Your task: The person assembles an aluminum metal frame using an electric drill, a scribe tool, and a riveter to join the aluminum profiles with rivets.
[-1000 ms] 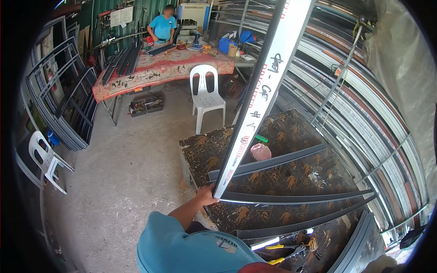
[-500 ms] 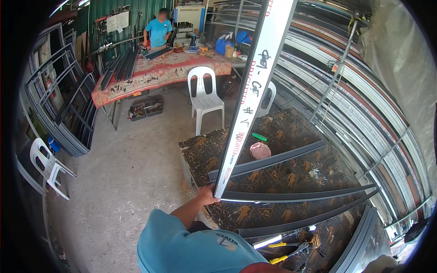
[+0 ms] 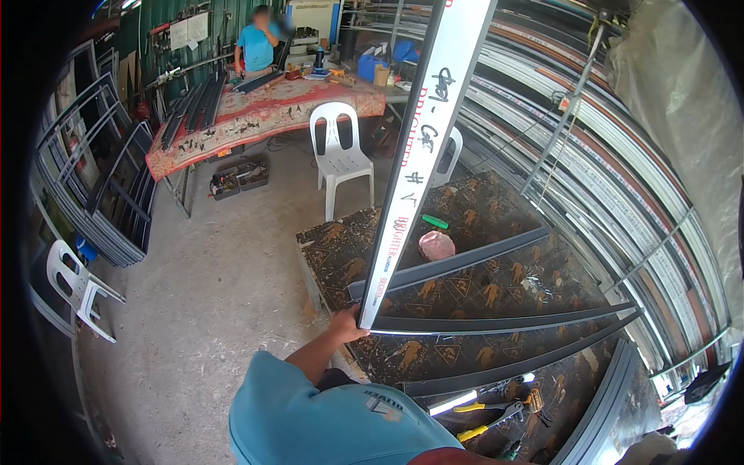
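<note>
A long aluminium profile (image 3: 418, 167), dark along its edge and covered with white printed film with black handwriting, rises from the table's near edge past the top of the view. My left hand (image 3: 346, 324) is closed round its lower end, the fingers partly hidden behind it. Beside that end, a dark grey profile (image 3: 504, 321) lies across the patterned dark table (image 3: 465, 356). Another dark profile (image 3: 449, 271) lies farther back, and one more (image 3: 527, 364) lies closer to me. My right hand is out of view; its upper arm shows at the bottom edge.
Yellow-handled pliers-like tools (image 3: 488, 422) lie at the near side, by stacked grey profiles (image 3: 601, 411). A green-handled tool (image 3: 435, 222) and a pink roundish item (image 3: 437, 246) lie at the back. White chairs (image 3: 341, 159), a red-covered table (image 3: 271, 120), a person (image 3: 257, 46) and racked profiles (image 3: 604, 163) stand beyond.
The view has shifted slightly, so most things sit a little left and higher. The person at the far table has raised a hand towards the head. My left hand keeps hold of the profile.
</note>
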`<move>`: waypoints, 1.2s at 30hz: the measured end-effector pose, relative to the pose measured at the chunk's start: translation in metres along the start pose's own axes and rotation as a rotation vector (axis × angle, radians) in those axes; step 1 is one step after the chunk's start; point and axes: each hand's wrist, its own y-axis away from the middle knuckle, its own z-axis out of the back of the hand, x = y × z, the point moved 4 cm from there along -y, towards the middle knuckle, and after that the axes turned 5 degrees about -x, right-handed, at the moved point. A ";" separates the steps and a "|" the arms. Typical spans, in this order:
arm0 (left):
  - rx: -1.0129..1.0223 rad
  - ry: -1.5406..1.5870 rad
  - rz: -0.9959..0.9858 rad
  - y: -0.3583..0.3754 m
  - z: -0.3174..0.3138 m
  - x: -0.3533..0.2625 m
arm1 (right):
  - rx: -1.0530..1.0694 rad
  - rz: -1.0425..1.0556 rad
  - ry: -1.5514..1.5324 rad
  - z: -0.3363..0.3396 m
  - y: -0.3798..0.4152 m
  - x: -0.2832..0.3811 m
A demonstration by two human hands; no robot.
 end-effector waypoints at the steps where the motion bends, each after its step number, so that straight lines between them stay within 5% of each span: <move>1: -0.017 -0.021 -0.007 0.000 0.002 -0.001 | 0.001 0.004 -0.001 -0.003 0.002 0.002; 36: -0.001 0.066 0.057 0.006 0.002 -0.001 | 0.225 0.148 0.113 -0.046 0.009 0.084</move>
